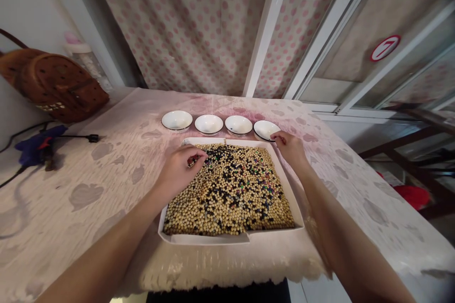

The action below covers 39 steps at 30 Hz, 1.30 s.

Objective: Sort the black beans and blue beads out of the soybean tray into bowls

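Observation:
A shallow white box (pixel 227 239) lies in front of me, filled with small round beads (pixel 234 189), mostly tan and black with some green, purple and blue ones. My left hand (pixel 181 165) is over the box's upper left part, thumb and forefinger pinched close above the beads. At the rim of the rightmost white bowl (pixel 265 128), my right hand (pixel 289 147) has its fingertips closed together. Whatever either pinch holds is too small to make out. Three more dark-rimmed bowls stand in the row: one (pixel 238 124) with a small dark speck inside, another (pixel 209 123), and the leftmost (pixel 177 120).
A patterned cloth (pixel 117 165) covers the table. On the left are a brown backpack-shaped bag (pixel 60 85), a bottle (pixel 83 59) with a pink top, a blue glue gun (pixel 37 147) and a cable plug (pixel 93 138). A dotted curtain (pixel 199 23) hangs behind the table.

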Motion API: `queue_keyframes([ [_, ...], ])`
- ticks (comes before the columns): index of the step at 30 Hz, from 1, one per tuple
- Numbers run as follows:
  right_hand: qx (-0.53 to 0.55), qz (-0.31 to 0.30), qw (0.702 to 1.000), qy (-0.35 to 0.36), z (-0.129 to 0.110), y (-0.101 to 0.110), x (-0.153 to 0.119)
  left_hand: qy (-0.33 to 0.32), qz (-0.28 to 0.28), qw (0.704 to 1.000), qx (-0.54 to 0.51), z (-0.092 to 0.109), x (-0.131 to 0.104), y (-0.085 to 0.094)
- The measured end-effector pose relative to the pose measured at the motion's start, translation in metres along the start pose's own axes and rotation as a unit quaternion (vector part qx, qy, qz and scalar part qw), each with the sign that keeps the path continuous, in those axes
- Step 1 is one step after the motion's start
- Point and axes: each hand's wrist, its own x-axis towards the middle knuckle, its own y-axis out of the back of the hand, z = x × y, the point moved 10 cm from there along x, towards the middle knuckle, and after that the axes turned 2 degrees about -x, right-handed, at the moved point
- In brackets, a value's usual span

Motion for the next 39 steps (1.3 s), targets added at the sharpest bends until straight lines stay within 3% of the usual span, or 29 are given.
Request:
queue_keyframes([
  [6, 0.003, 0.023, 1.000, -0.012, -0.008, 0.014, -0.003, 0.005, 0.008, 1.000, -0.003, -0.003, 0.000, 0.001],
  [9, 0.072, 0.020, 0.997, 0.005, -0.034, 0.020, -0.009, 0.005, 0.011, 1.000, -0.001, -0.003, 0.001, 0.001],
  [12, 0.177, -0.112, 0.974, 0.089, -0.091, 0.002, -0.025, 0.009, 0.007, 1.000, 0.003, -0.004, 0.001, 0.000],
  [15, 0.220, -0.276, 0.915, 0.195, -0.149, -0.022, -0.057, 0.011, 0.003, 1.000, 0.002, -0.003, 0.001, -0.001],
  [18, 0.197, -0.361, 0.877, 0.250, -0.172, -0.037, -0.082, 0.015, 0.001, 1.000, 0.004, -0.003, 0.001, -0.001],
  [21, 0.153, -0.374, 0.879, 0.253, -0.165, -0.043, -0.084, 0.013, -0.002, 1.000, 0.000, -0.004, 0.001, -0.001],
  [28, 0.078, -0.326, 0.913, 0.234, -0.130, -0.030, -0.064, -0.005, -0.027, 0.999, -0.017, 0.004, -0.002, -0.005],
  [34, 0.069, -0.336, 0.918, 0.201, -0.116, -0.025, -0.061, -0.085, -0.186, 0.979, 0.019, 0.047, -0.010, -0.042],
  [39, 0.077, -0.339, 0.920, 0.184, -0.109, -0.027, -0.061, -0.089, -0.218, 0.966, 0.109, 0.051, 0.001, -0.064],
])
